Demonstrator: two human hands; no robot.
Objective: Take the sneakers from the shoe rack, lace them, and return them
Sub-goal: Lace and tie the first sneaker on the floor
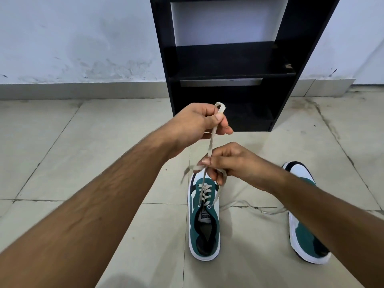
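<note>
Tying off the first sneaker on the floor, in front of the shoe rack (228, 59)

Your left hand (199, 123) pinches a folded loop of lace (213, 138) held high; your right hand (230, 161) grips the strands just above the laced sneaker (204, 225). You seem to be forming the bow: next, wrap and draw it snug. The second sneaker (305, 242) lies to the right, its lace apparently loose on the tiles.

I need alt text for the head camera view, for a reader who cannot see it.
Two bare hands tie the pale lace of a green and white sneaker on a tiled floor: the left hand pinches a loop, the right hand grips near the knot. A second sneaker lies to the right, before a black shoe rack.
</note>
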